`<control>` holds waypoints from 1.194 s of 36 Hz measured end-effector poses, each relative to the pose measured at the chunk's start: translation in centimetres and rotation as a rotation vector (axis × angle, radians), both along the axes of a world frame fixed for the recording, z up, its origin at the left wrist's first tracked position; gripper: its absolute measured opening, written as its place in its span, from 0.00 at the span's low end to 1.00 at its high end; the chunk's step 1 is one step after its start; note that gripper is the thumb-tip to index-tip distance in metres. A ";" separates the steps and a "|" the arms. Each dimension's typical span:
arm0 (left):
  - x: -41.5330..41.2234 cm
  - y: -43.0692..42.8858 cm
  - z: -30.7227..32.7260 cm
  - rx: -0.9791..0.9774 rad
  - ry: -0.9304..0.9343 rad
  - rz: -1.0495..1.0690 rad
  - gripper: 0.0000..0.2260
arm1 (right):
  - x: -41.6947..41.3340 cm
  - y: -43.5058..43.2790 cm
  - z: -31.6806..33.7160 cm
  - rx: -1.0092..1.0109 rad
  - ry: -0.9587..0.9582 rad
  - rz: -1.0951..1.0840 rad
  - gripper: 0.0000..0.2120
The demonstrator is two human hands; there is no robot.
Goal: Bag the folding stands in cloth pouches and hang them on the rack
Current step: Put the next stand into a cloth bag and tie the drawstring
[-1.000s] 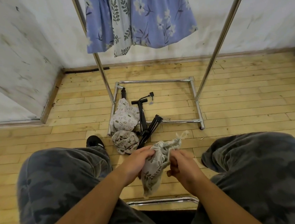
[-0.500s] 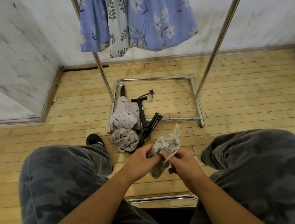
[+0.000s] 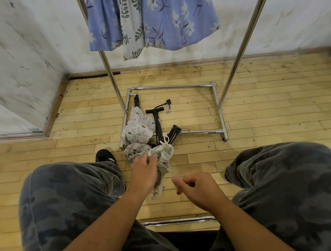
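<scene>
From the head camera, the left hand (image 3: 144, 173) has its grip closed on the gathered mouth of a patterned cloth pouch (image 3: 163, 161), which hangs between the knees above the wooden floor (image 3: 261, 105). The right hand (image 3: 197, 187) is just beside it with curled fingers; I cannot tell if its grip pinches a string. Black folding stands (image 3: 159, 127) lie on the floor at the rack (image 3: 223, 128) base, beside two other pouches (image 3: 138, 127).

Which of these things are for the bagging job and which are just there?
For the job: pouch gripped by the left hand, floor pouches, folding stands, rack.
Just there: flowery clothes, metal bar near the knees.
</scene>
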State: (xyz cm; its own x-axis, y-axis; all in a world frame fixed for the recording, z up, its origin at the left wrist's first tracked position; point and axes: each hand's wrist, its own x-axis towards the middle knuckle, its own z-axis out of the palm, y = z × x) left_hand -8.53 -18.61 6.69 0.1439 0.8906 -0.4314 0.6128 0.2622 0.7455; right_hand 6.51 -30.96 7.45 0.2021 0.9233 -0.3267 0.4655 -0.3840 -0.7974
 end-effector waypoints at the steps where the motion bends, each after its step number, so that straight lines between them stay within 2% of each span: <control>1: 0.0 0.1 -0.3 0.010 0.023 -0.017 0.16 | -0.1 0.0 -0.1 -0.042 -0.047 0.047 0.24; 4: -0.2 0.2 -0.6 0.038 0.069 -0.054 0.17 | -0.1 -0.1 -0.8 -0.116 -0.220 0.050 0.24; 6: -0.3 0.2 -0.5 0.046 0.081 -0.073 0.15 | 0.0 0.0 -0.7 -0.118 -0.363 0.040 0.18; 8: -0.4 0.2 -0.5 0.024 0.072 -0.064 0.17 | 0.2 -0.1 -0.4 -0.069 -0.413 0.027 0.12; 11: -0.6 0.2 -0.3 0.016 0.023 -0.032 0.21 | 0.2 0.0 0.0 0.052 -0.362 0.039 0.08; 15: -0.5 0.3 0.2 0.014 0.000 -0.060 0.19 | -0.4 0.1 0.3 0.092 -0.228 -0.044 0.16; 20: -0.1 -0.2 0.7 -0.056 -0.093 -0.154 0.17 | 0.6 0.4 0.4 -0.077 -0.033 -0.361 0.16; 24: 0.2 -0.7 0.9 -0.087 -0.135 -0.283 0.19 | 1.4 0.5 0.2 -0.142 0.076 -0.410 0.25; 27: 0.6 -1.1 1.3 -0.098 -0.153 -0.342 0.23 | 1.2 0.3 -0.2 -0.215 0.086 -0.341 0.18; 31: 0.7 -1.6 1.2 -0.001 -0.147 -0.394 0.19 | 1.2 0.3 -0.8 -0.262 0.076 -0.397 0.12; 36: 0.3 -1.4 0.6 0.194 0.032 -0.583 0.13 | 1.6 0.6 -0.4 -0.226 0.025 -0.541 0.16; 43: 0.6 -1.9 0.5 0.179 0.207 -0.688 0.28 | 1.2 0.7 -0.1 -0.222 0.016 -0.582 0.11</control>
